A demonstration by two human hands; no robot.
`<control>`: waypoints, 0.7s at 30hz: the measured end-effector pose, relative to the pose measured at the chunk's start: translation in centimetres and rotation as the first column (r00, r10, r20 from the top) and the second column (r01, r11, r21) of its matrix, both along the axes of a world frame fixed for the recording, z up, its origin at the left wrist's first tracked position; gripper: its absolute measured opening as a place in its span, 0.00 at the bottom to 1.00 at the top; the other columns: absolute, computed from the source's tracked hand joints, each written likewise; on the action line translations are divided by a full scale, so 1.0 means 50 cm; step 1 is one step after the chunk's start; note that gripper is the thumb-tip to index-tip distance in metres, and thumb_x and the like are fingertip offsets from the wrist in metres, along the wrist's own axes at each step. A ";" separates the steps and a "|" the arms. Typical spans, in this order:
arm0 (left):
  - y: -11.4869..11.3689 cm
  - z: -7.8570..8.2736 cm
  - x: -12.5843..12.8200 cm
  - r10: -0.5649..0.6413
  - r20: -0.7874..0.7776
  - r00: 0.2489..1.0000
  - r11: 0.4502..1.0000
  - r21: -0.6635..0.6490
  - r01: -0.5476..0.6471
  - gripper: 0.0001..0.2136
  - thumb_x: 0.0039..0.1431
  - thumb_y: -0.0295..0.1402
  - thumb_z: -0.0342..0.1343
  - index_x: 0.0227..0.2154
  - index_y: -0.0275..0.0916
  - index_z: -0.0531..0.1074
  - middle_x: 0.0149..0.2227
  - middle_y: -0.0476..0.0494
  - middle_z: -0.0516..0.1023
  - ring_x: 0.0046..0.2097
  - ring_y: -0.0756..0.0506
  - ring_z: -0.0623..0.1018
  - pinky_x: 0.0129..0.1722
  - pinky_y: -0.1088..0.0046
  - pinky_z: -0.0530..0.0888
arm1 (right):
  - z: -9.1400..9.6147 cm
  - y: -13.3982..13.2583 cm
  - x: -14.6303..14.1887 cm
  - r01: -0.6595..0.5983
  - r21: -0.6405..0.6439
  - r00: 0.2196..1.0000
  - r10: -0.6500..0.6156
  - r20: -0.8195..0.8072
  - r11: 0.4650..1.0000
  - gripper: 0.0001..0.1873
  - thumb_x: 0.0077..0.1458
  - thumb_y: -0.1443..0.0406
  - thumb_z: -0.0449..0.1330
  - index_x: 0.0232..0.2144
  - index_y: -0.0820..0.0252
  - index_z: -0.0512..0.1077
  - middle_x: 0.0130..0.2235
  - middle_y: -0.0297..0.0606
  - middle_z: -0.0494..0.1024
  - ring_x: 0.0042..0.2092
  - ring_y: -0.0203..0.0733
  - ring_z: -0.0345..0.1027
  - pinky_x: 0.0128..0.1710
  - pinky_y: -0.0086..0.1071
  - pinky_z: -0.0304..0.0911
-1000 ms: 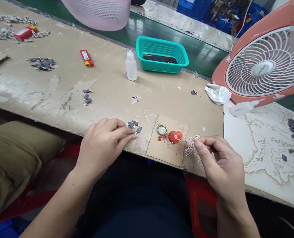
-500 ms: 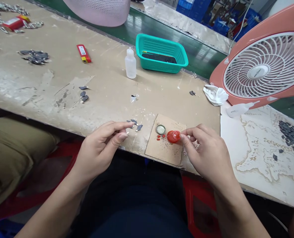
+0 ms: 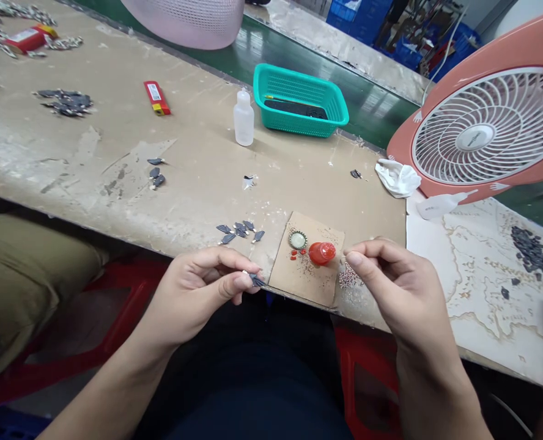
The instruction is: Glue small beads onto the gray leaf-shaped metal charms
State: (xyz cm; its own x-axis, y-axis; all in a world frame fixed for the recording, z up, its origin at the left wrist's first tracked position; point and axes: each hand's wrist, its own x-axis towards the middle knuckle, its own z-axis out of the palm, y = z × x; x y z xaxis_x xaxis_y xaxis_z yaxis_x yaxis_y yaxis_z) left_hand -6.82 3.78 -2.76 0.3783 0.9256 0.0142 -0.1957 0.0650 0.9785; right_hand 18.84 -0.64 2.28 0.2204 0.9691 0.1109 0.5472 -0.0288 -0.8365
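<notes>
My left hand (image 3: 202,296) is closed in a pinch on a dark grey, leaf-shaped piece (image 3: 257,280) with a pale end. Just right of a small red bottle (image 3: 321,253), my right hand (image 3: 397,278) has thumb and forefinger together; anything between them is too small to make out. The bottle stands on a cardboard piece (image 3: 290,278), beside an upturned metal bottle cap (image 3: 298,240) and some red bits. Tiny pale and reddish beads (image 3: 350,276) lie under my right fingertips. Several similar dark pieces (image 3: 239,230) rest on the table beyond my left hand.
Farther back stand a clear squeeze bottle (image 3: 244,119) and a green basket (image 3: 303,127). A pink fan (image 3: 404,137) is at the right, near a white cloth (image 3: 397,177) and a pile of dark pieces (image 3: 531,249). A red-and-yellow box (image 3: 156,96) lies at the left.
My right hand has drawn back slightly to the right, away from the red bottle. My left hand has moved right and toward me, and the dark piece now shows in its fingers.
</notes>
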 end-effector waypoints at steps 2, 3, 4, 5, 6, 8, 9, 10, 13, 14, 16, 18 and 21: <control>-0.006 0.000 0.012 0.001 0.042 0.999 1.000 -0.007 -0.001 0.04 0.57 0.30 0.67 0.33 0.48 0.83 0.30 0.49 0.81 0.28 0.53 0.78 0.25 0.86 0.76 | -0.005 -0.013 -0.002 0.053 -0.033 0.961 -0.060 -0.269 0.998 0.08 0.57 0.57 0.66 0.30 0.54 0.78 0.27 0.31 0.73 0.30 0.35 0.63 0.31 0.30 0.61; -0.010 0.002 0.020 0.002 0.054 0.999 1.000 -0.010 -0.002 0.04 0.57 0.29 0.67 0.33 0.47 0.83 0.30 0.50 0.80 0.27 0.54 0.76 0.25 0.86 0.76 | -0.007 -0.019 -0.004 0.076 -0.042 0.926 -0.086 -0.367 0.996 0.08 0.55 0.57 0.67 0.30 0.54 0.78 0.26 0.31 0.73 0.29 0.35 0.63 0.31 0.30 0.61; -0.014 0.003 0.028 0.003 0.065 0.998 1.000 -0.017 -0.002 0.05 0.56 0.28 0.67 0.33 0.47 0.83 0.30 0.50 0.80 0.26 0.55 0.76 0.24 0.86 0.76 | -0.010 -0.025 -0.008 0.096 -0.050 0.891 -0.108 -0.440 0.994 0.08 0.54 0.57 0.68 0.30 0.54 0.78 0.26 0.31 0.73 0.29 0.34 0.63 0.30 0.30 0.62; -0.019 0.005 0.037 0.001 0.074 0.997 0.999 -0.033 0.001 0.06 0.56 0.27 0.67 0.33 0.48 0.84 0.29 0.50 0.80 0.26 0.55 0.76 0.24 0.87 0.75 | -0.012 -0.030 -0.012 0.109 -0.061 0.861 -0.125 -0.493 0.992 0.09 0.53 0.57 0.68 0.29 0.55 0.78 0.26 0.31 0.73 0.28 0.34 0.63 0.31 0.30 0.63; -0.024 0.008 0.046 -0.003 0.083 0.997 0.998 -0.056 0.008 0.07 0.55 0.27 0.67 0.33 0.48 0.84 0.28 0.50 0.80 0.26 0.55 0.76 0.24 0.87 0.75 | -0.013 -0.035 -0.016 0.119 -0.071 0.835 -0.139 -0.532 0.990 0.09 0.52 0.57 0.69 0.29 0.55 0.78 0.27 0.31 0.73 0.28 0.34 0.62 0.30 0.30 0.63; -0.034 0.015 0.064 -0.022 0.098 0.995 0.993 -0.112 0.033 0.08 0.54 0.25 0.67 0.32 0.48 0.84 0.28 0.50 0.81 0.27 0.53 0.78 0.24 0.87 0.76 | -0.013 -0.045 -0.025 0.131 -0.087 0.796 -0.157 -0.585 0.988 0.09 0.52 0.57 0.69 0.29 0.56 0.78 0.26 0.31 0.72 0.27 0.34 0.61 0.29 0.30 0.62; -0.039 0.018 0.072 -0.033 0.103 0.994 0.989 -0.137 0.047 0.09 0.53 0.25 0.68 0.32 0.48 0.84 0.27 0.49 0.82 0.27 0.53 0.79 0.24 0.86 0.76 | -0.013 -0.050 -0.029 0.128 -0.093 0.780 -0.158 -0.605 0.987 0.09 0.52 0.57 0.69 0.29 0.56 0.78 0.26 0.31 0.70 0.27 0.33 0.60 0.29 0.30 0.62; -0.043 0.022 0.079 -0.042 0.104 0.994 0.985 -0.160 0.059 0.09 0.53 0.24 0.68 0.32 0.48 0.85 0.27 0.49 0.82 0.27 0.52 0.79 0.25 0.86 0.77 | -0.013 -0.055 -0.033 0.123 -0.098 0.767 -0.158 -0.622 0.988 0.09 0.52 0.57 0.69 0.28 0.56 0.78 0.25 0.30 0.69 0.27 0.33 0.59 0.28 0.29 0.61; -0.054 0.030 0.098 -0.051 0.088 0.995 0.979 -0.193 0.068 0.09 0.52 0.24 0.68 0.31 0.48 0.85 0.27 0.49 0.83 0.27 0.52 0.80 0.25 0.86 0.77 | -0.016 -0.072 -0.045 0.104 -0.096 0.750 -0.141 -0.646 0.990 0.09 0.54 0.58 0.68 0.28 0.56 0.77 0.24 0.30 0.68 0.28 0.33 0.60 0.28 0.27 0.61; -0.057 0.032 0.103 -0.047 0.081 0.996 0.980 -0.187 0.062 0.09 0.52 0.24 0.68 0.31 0.48 0.85 0.28 0.49 0.83 0.27 0.53 0.80 0.26 0.86 0.77 | -0.017 -0.079 -0.049 0.096 -0.093 0.753 -0.134 -0.644 0.991 0.09 0.56 0.58 0.67 0.29 0.56 0.77 0.25 0.30 0.69 0.29 0.33 0.61 0.29 0.26 0.61; -0.063 0.036 0.111 -0.033 0.059 0.998 0.987 -0.157 0.042 0.10 0.51 0.23 0.68 0.30 0.48 0.85 0.29 0.49 0.84 0.28 0.52 0.81 0.29 0.85 0.78 | -0.021 -0.095 -0.061 0.086 -0.084 0.770 -0.120 -0.627 0.993 0.07 0.58 0.60 0.66 0.30 0.55 0.77 0.26 0.30 0.69 0.30 0.33 0.62 0.30 0.26 0.62; -0.069 0.041 0.118 -0.018 0.039 0.999 0.992 -0.120 0.023 0.10 0.51 0.22 0.68 0.30 0.47 0.85 0.30 0.49 0.85 0.31 0.51 0.82 0.33 0.84 0.79 | -0.025 -0.109 -0.074 0.091 -0.061 0.795 -0.110 -0.596 0.994 0.04 0.59 0.61 0.65 0.32 0.52 0.77 0.27 0.30 0.70 0.30 0.33 0.62 0.29 0.26 0.62; -0.075 0.046 0.125 -0.001 0.027 1.000 0.997 -0.074 0.003 0.12 0.50 0.21 0.69 0.30 0.48 0.85 0.31 0.50 0.85 0.33 0.50 0.84 0.35 0.84 0.80 | -0.028 -0.123 -0.090 0.106 -0.008 0.843 -0.094 -0.530 0.994 0.02 0.60 0.62 0.64 0.34 0.50 0.77 0.29 0.30 0.70 0.30 0.33 0.62 0.28 0.25 0.60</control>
